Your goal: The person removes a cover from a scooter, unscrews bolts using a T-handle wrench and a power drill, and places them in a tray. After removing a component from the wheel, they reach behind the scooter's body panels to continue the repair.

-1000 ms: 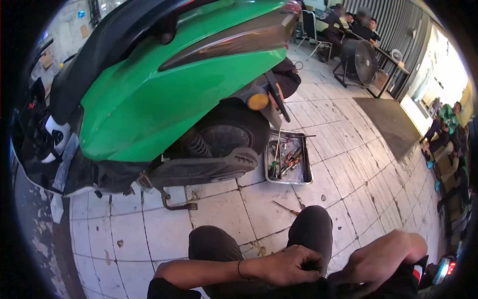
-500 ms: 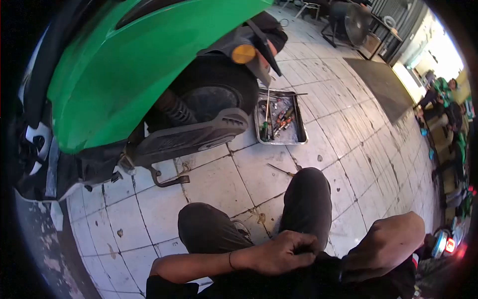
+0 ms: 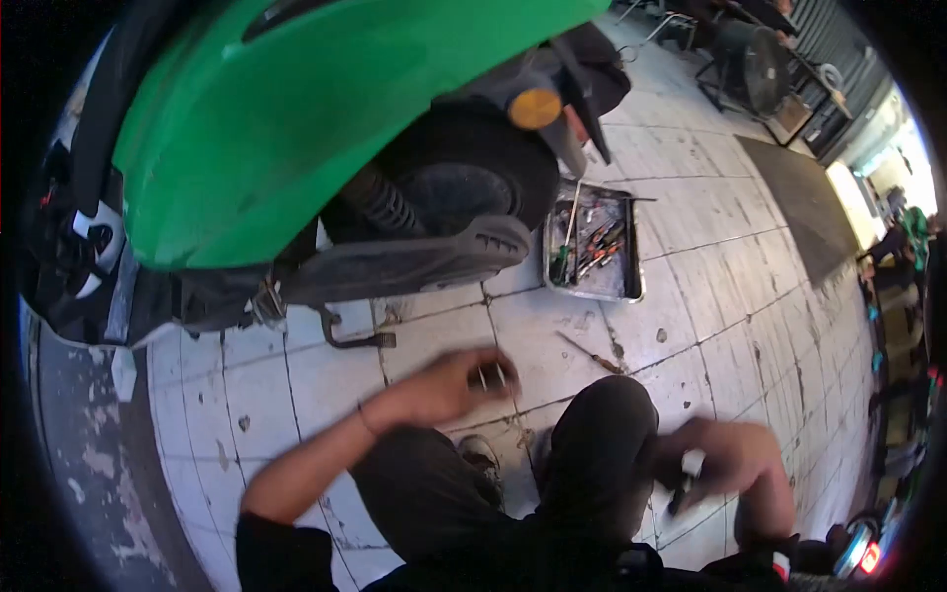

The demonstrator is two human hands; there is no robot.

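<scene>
Over the floor tiles, my left hand (image 3: 444, 388) reaches forward past my knee, touching nothing that I can see. Its fingers are loosely bent and apart, and light shows between them. My right hand (image 3: 725, 456) is blurred beside my right knee. Its fingers are curled about something small, dark and partly pale, too smeared to name. Ahead on the left stands a green scooter (image 3: 296, 148) with its rear wheel (image 3: 464, 183) and black engine-side cover (image 3: 404, 261) facing me. A screwdriver (image 3: 590, 352) lies on the tiles in front of my right knee.
A metal tray (image 3: 639, 286) of several tools stands beside the rear wheel. The kick-start lever (image 3: 360, 340) sticks out low from the scooter. A dark mat (image 3: 799, 202), a large fan (image 3: 760, 69) and several people (image 3: 903, 257) are farther off to the right.
My left hand has moved forward and left, away from my lap, and its fingers have parted. My right hand has come down and inward beside my knee. The view has shifted slightly.
</scene>
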